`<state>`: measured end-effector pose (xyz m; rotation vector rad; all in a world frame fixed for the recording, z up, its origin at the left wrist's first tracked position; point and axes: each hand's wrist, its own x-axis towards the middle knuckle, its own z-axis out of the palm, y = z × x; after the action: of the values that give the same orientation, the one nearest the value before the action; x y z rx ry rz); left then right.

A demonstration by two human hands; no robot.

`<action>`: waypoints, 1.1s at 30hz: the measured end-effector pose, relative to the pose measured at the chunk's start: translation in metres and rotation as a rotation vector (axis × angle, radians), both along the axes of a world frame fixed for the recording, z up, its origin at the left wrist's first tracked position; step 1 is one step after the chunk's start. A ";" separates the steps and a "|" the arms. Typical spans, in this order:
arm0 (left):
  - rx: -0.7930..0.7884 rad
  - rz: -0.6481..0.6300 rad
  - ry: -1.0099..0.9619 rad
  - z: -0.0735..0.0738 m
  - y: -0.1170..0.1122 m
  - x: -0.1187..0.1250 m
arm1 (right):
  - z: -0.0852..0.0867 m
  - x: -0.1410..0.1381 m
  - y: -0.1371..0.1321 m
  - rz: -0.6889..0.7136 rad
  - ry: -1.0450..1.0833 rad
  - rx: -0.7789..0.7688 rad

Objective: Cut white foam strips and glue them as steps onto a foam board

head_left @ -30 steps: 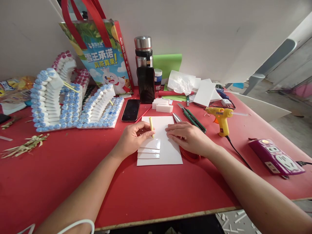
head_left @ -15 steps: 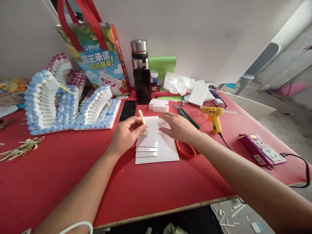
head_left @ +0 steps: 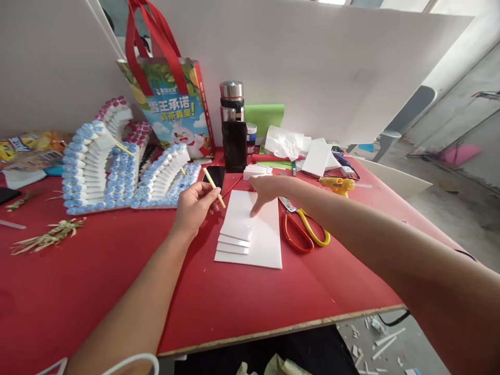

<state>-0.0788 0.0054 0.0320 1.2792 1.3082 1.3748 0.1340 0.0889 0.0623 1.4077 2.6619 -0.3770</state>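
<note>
My left hand [head_left: 193, 205] is closed on a thin yellow stick [head_left: 214, 180], held just left of a white foam board [head_left: 260, 237] on the red table [head_left: 97, 281]. Stepped white foam strips [head_left: 235, 238] are stacked on the board's left part. My right hand [head_left: 265, 190] hovers over the board's far end near a pile of small white foam blocks [head_left: 255, 171]. Its fingers are loosely spread, thumb pointing down, holding nothing.
Red and yellow scissors [head_left: 302, 229] lie right of the board. A yellow glue gun [head_left: 338, 185], a utility knife, two phones [head_left: 234, 146], a steel flask [head_left: 231, 99] and a printed bag [head_left: 172, 112] stand behind. A blue-capped stepped model [head_left: 117, 174] sits left.
My right hand has lifted off the board and moved toward the far foam blocks, uncovering the scissors. My left hand drew the stick left, off the strips. The camera tilted up.
</note>
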 end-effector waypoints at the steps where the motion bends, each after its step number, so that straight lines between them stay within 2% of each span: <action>1: 0.005 0.016 -0.009 0.000 0.001 -0.001 | 0.004 -0.002 -0.001 -0.018 -0.046 -0.069; 3: 0.014 0.046 -0.027 0.001 0.001 -0.002 | 0.014 -0.003 -0.005 -0.044 -0.112 -0.191; 5: 0.030 0.066 -0.052 0.002 0.002 -0.003 | 0.026 0.001 -0.011 -0.062 -0.067 -0.212; 8: 0.069 0.088 -0.091 0.003 0.002 -0.004 | 0.042 0.024 -0.026 -0.173 0.128 -0.216; 10: 0.103 0.117 -0.110 0.005 0.002 -0.005 | 0.048 0.050 -0.041 -0.309 0.336 -0.293; 13: 0.170 0.195 -0.143 0.008 0.003 -0.007 | 0.044 0.089 -0.076 -0.531 0.674 -0.486; 16: 0.246 0.268 -0.176 0.011 0.004 -0.008 | 0.025 0.106 -0.124 -0.787 1.086 -0.700; 18: 0.291 0.288 -0.187 0.011 0.003 -0.007 | 0.008 0.099 -0.158 -0.924 1.292 -0.855; 20: 0.311 0.273 -0.176 0.009 0.003 -0.005 | -0.006 0.081 -0.187 -0.992 1.457 -0.987; 23: 0.286 0.214 -0.110 0.003 0.001 -0.001 | -0.019 0.047 -0.213 -1.082 1.715 -1.061; 27: 0.213 0.095 -0.008 -0.004 -0.001 0.004 | -0.025 0.019 -0.216 -1.065 1.790 -1.185; 33: 0.235 -0.119 0.144 -0.002 -0.009 0.011 | -0.028 0.009 -0.208 -1.103 1.814 -1.206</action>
<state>-0.0682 -0.0040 0.0302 1.6146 1.1689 1.4047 0.1429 -0.1196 0.0341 1.8719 0.3729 -3.5515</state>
